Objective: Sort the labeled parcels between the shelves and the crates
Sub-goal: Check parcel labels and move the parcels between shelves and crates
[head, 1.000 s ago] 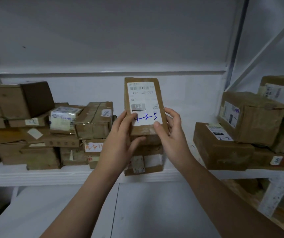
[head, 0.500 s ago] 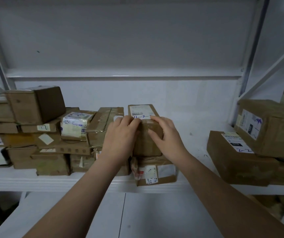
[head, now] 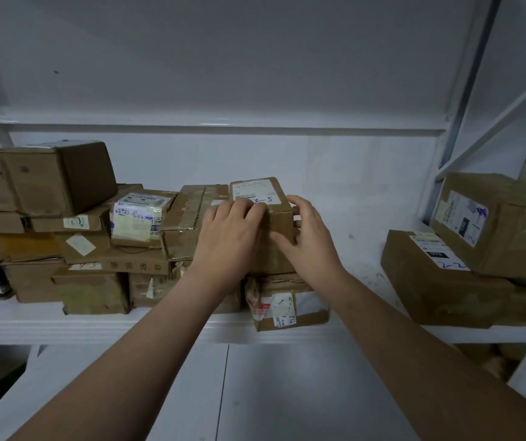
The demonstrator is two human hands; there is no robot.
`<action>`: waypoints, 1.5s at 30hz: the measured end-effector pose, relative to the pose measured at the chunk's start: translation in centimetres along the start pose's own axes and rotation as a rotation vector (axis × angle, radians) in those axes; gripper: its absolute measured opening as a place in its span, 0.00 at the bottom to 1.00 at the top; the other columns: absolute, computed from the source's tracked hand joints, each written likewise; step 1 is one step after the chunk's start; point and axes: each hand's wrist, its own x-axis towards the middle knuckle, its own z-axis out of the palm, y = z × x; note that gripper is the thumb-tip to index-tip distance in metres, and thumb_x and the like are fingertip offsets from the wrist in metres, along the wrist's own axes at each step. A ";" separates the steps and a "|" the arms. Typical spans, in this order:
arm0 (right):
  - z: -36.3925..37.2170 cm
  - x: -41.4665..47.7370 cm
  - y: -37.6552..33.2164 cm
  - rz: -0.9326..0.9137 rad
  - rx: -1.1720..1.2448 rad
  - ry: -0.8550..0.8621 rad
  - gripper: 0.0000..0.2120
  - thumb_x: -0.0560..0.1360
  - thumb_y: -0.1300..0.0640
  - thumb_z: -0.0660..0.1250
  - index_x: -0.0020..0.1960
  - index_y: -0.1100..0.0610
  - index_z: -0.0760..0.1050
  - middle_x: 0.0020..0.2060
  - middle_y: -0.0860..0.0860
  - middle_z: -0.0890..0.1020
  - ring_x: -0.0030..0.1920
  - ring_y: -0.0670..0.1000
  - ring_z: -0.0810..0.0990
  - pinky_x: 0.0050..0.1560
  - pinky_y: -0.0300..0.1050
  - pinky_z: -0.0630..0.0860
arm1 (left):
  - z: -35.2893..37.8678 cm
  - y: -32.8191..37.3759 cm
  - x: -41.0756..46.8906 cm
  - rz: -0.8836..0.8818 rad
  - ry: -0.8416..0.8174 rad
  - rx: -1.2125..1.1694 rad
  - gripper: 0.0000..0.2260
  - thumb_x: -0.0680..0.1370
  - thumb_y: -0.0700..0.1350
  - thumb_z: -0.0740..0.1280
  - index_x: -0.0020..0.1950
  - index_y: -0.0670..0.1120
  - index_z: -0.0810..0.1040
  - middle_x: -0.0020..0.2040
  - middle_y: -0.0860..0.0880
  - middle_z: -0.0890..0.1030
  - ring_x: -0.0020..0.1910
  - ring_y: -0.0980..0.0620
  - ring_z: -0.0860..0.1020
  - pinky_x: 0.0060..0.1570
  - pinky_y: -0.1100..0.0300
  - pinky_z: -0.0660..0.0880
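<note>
A brown labeled parcel [head: 276,198] with blue handwriting on its white label lies flat on top of another parcel [head: 287,308] in the middle of the white shelf [head: 64,324]. My left hand [head: 229,232] covers its front left corner, fingers curled over the top edge and part of the label. At the parcel's right side my right hand [head: 307,238] grips it, thumb on the front face and fingers round the right edge.
A dense stack of brown parcels [head: 64,179] fills the shelf's left half, touching the held parcel's left side. Two larger parcels [head: 439,278] [head: 496,224] sit at the right. Bare shelf lies between them. A metal upright [head: 465,90] stands at the back right.
The parcel was upright with its label facing me; it now lies flat on the stack, label up. Both hands went forward and down with it.
</note>
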 end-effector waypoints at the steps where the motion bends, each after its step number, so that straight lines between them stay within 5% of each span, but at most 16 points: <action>1: 0.0 0.0 0.0 0.014 0.001 -0.013 0.31 0.74 0.57 0.70 0.72 0.50 0.61 0.64 0.50 0.72 0.57 0.48 0.76 0.60 0.47 0.75 | 0.0 0.0 0.0 0.003 0.000 -0.007 0.15 0.74 0.42 0.68 0.61 0.45 0.76 0.55 0.44 0.78 0.52 0.41 0.76 0.50 0.49 0.69; 6: -1.5 -1.2 1.2 0.086 -0.090 -0.055 0.33 0.75 0.54 0.69 0.75 0.48 0.56 0.66 0.51 0.72 0.60 0.51 0.75 0.60 0.53 0.76 | -0.1 0.6 -0.2 0.039 0.009 -0.050 0.15 0.75 0.45 0.67 0.61 0.44 0.76 0.57 0.44 0.78 0.54 0.41 0.76 0.53 0.48 0.68; 14: -7.5 -4.4 3.9 0.065 -0.319 0.067 0.17 0.77 0.55 0.64 0.66 0.50 0.71 0.61 0.47 0.75 0.52 0.41 0.72 0.48 0.36 0.73 | -0.5 5.1 0.0 0.132 0.029 -0.213 0.15 0.75 0.45 0.67 0.62 0.44 0.76 0.58 0.44 0.77 0.59 0.40 0.73 0.57 0.47 0.66; 21: -17.0 -6.1 6.0 0.069 -0.534 0.189 0.13 0.76 0.61 0.62 0.59 0.56 0.76 0.55 0.51 0.77 0.54 0.49 0.75 0.50 0.38 0.67 | 2.6 13.4 1.4 0.225 -0.062 -0.382 0.17 0.78 0.49 0.63 0.66 0.48 0.73 0.62 0.48 0.75 0.63 0.46 0.71 0.60 0.52 0.64; 25: -22.5 -6.3 7.6 0.144 -0.630 0.268 0.14 0.76 0.58 0.63 0.61 0.55 0.75 0.58 0.51 0.75 0.56 0.51 0.73 0.51 0.41 0.66 | 4.8 18.1 3.0 0.248 -0.077 -0.474 0.16 0.78 0.47 0.64 0.65 0.48 0.73 0.61 0.48 0.76 0.60 0.46 0.72 0.59 0.52 0.66; 30: -27.9 -5.9 10.4 0.304 -0.849 0.345 0.24 0.75 0.47 0.64 0.70 0.51 0.66 0.68 0.55 0.65 0.68 0.56 0.62 0.65 0.54 0.65 | 7.2 24.2 5.6 0.258 -0.115 -0.555 0.17 0.78 0.49 0.63 0.67 0.49 0.72 0.64 0.50 0.74 0.61 0.48 0.71 0.60 0.54 0.67; 36: -28.0 -1.5 12.5 0.217 -1.104 0.205 0.36 0.75 0.34 0.55 0.75 0.56 0.57 0.73 0.61 0.60 0.73 0.61 0.56 0.72 0.57 0.54 | 9.2 26.5 7.0 0.201 -0.129 -0.591 0.17 0.78 0.49 0.63 0.66 0.49 0.72 0.63 0.50 0.74 0.61 0.49 0.71 0.60 0.55 0.68; 40: -27.3 -0.4 13.6 0.224 -1.184 0.211 0.38 0.73 0.29 0.52 0.69 0.57 0.65 0.72 0.63 0.63 0.73 0.64 0.57 0.72 0.61 0.49 | 10.1 25.8 6.9 0.125 -0.177 -0.645 0.16 0.78 0.49 0.63 0.66 0.47 0.72 0.63 0.48 0.74 0.60 0.48 0.71 0.59 0.51 0.71; 45: -26.9 1.2 12.9 0.307 -1.104 0.175 0.36 0.69 0.29 0.57 0.68 0.51 0.62 0.70 0.55 0.65 0.71 0.64 0.58 0.68 0.69 0.52 | 11.0 25.2 6.9 0.089 -0.214 -0.731 0.17 0.78 0.47 0.64 0.67 0.47 0.72 0.63 0.48 0.74 0.60 0.49 0.71 0.60 0.54 0.70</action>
